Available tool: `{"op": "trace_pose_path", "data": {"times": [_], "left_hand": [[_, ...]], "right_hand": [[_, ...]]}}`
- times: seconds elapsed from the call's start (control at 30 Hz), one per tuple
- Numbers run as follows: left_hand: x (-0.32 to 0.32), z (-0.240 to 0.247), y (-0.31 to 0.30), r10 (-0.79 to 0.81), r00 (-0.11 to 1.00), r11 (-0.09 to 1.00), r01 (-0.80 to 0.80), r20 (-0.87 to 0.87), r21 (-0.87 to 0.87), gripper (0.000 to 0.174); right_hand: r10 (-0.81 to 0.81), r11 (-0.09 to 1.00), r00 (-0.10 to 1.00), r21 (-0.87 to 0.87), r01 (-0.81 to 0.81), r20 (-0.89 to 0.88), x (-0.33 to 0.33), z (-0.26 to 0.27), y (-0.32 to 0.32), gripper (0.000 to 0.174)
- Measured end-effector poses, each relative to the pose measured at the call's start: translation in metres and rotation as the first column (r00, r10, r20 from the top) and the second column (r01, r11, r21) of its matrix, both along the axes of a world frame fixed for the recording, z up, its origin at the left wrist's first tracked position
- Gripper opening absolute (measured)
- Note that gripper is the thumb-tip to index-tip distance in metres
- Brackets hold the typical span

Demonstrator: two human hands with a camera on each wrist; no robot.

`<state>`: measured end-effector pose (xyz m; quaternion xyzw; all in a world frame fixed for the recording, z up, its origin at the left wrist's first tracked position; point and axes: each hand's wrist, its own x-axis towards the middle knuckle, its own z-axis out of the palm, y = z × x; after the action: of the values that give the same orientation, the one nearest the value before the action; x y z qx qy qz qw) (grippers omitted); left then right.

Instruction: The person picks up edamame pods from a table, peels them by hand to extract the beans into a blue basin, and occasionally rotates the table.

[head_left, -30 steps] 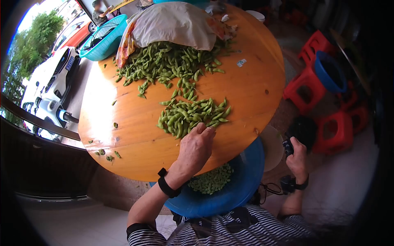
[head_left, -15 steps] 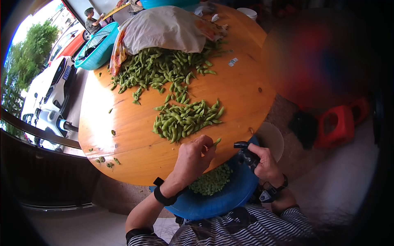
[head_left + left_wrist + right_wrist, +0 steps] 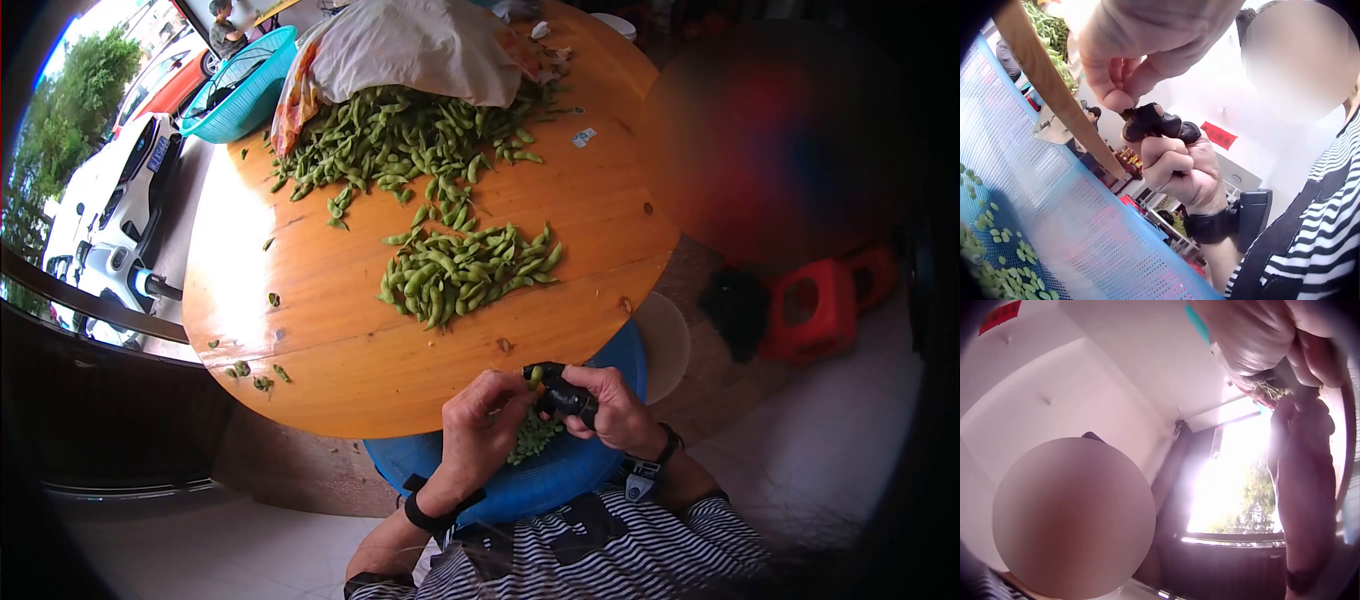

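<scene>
My left hand (image 3: 480, 425) pinches a green soybean pod (image 3: 537, 376) between thumb and fingers at the table's near edge. Meeting it from the other side, my right hand (image 3: 622, 410) has curled fingers, with black coverings (image 3: 568, 396) at its thumb and finger against the pod. The left wrist view shows these black coverings (image 3: 1147, 120) right under the left fingertips. Below both hands is a blue mesh basin (image 3: 400, 462) holding shelled green beans (image 3: 1013, 278). A small pile of pods (image 3: 455, 275) lies on the table just beyond the hands.
A larger heap of pods (image 3: 400, 140), partly under a pale cloth (image 3: 410, 50), covers the far side of the round wooden table (image 3: 330, 300). A turquoise basket (image 3: 245, 105) stands far left. Red stools (image 3: 815, 315) are at the right. Another person (image 3: 226, 35) is beyond the table.
The left hand has taken a pod from the small pile and drawn it back over the basin. The right hand has come in from the right to meet it.
</scene>
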<state>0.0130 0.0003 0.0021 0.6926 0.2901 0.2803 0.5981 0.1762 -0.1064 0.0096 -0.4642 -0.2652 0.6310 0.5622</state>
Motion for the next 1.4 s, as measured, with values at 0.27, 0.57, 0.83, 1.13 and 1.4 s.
{"op": "trace_pose_path", "data": {"times": [0.27,0.57,0.83,1.13,1.4], "left_hand": [[0.005,0.008,-0.001,0.050,0.997,0.952,-0.031,-0.057,0.303,0.013],[0.001,-0.002,0.005,-0.063,0.886,0.546,0.416,0.459,-0.727,0.021],[0.013,-0.006,-0.002,-0.132,0.987,0.967,0.148,0.088,-0.209,0.021],[0.007,0.010,-0.002,-0.093,0.984,0.919,0.143,-0.149,0.368,0.027],[0.017,0.008,-0.014,-0.044,0.997,0.847,0.073,0.067,-0.527,0.032]], "right_hand": [[0.038,0.998,0.989,0.053,-0.046,0.145,0.004,-0.005,-0.003,0.034],[0.101,0.994,0.926,0.004,-0.107,-0.364,0.016,0.000,-0.008,0.038],[-0.087,0.963,0.753,0.249,-0.105,0.653,0.007,-0.003,-0.004,0.051],[-0.131,0.965,0.688,0.251,-0.077,0.714,0.008,0.009,-0.006,0.055],[-0.217,0.968,0.588,0.249,0.027,0.779,-0.007,0.014,-0.005,0.047]]}}
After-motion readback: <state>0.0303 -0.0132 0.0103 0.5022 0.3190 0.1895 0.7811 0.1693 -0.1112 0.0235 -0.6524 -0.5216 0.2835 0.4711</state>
